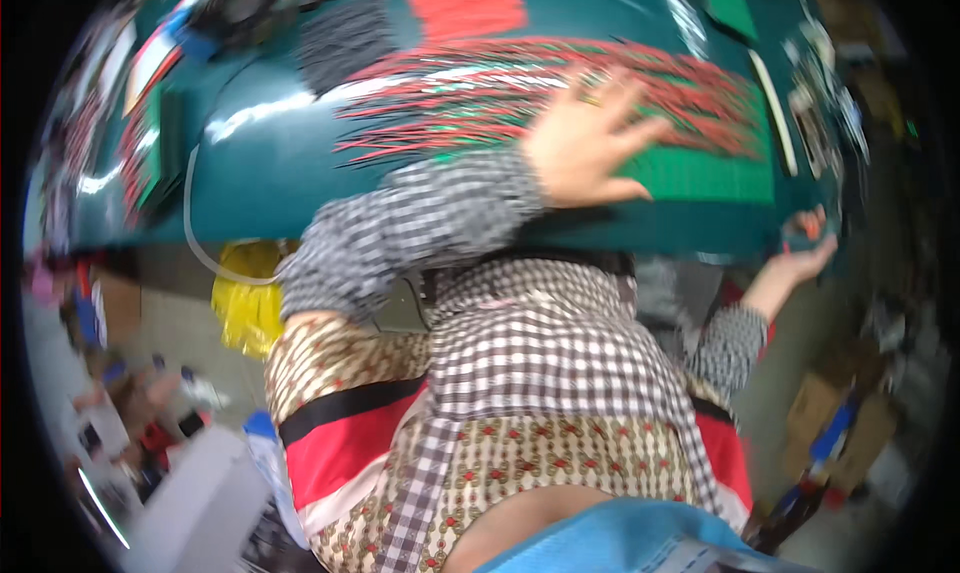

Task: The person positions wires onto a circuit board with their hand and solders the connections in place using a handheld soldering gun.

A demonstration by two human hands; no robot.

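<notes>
light blue cloth [620, 538] is nearest, down low, then a brown and white checked apron [540, 373]. on the shiny dark green surface [270, 173], a long pile of thin red and green strands [430, 98] lies partly on a flat bright green board [710, 180]. the left hand [588, 145] is spread open over the strands. the right hand [803, 258], near the right edge, is blurry; i cannot tell if it grips anything.
</notes>
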